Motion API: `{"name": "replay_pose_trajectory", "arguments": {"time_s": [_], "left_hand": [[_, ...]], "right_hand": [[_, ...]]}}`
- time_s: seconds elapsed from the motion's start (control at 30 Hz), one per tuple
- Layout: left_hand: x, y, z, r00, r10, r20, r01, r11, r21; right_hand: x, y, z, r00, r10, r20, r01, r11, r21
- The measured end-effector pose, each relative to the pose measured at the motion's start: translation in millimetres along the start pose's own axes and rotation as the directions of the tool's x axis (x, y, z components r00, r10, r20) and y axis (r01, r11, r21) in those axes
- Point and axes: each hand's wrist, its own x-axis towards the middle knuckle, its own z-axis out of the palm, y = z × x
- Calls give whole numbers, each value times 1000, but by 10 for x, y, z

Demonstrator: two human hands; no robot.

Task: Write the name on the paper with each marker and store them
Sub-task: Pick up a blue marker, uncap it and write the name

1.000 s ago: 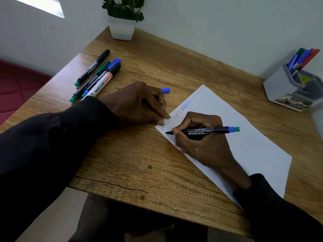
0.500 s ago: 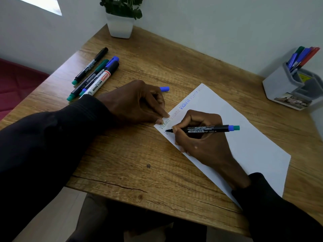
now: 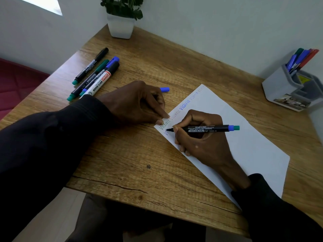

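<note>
Clearly "WHITE BOARD" on marker (image 3: pixel 98 84); paper (image 3: pixel 253 145) seemingly "Victoria".

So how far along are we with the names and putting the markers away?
Done: a row of names runs along the top of the paper, and several markers stand in the grey holder. In hand: the right hand grips a blue marker, starting a second row; the left hand holds the paper's corner. Left: four markers lying on the table, probably still to use, then store.

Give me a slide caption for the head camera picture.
Right hand writes on the paper with a marker while the left hand pins its corner; four markers lie on the table.
</note>
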Motion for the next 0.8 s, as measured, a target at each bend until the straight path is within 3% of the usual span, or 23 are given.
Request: {"name": "replay_pose_trajectory", "arguments": {"time_s": [0.8], "left_hand": [[-1, 20, -2, 1000, 6, -11, -6, 1000, -3]], "right_hand": [[-8, -33, 14, 996, 44, -83, -45, 999, -7]]}}
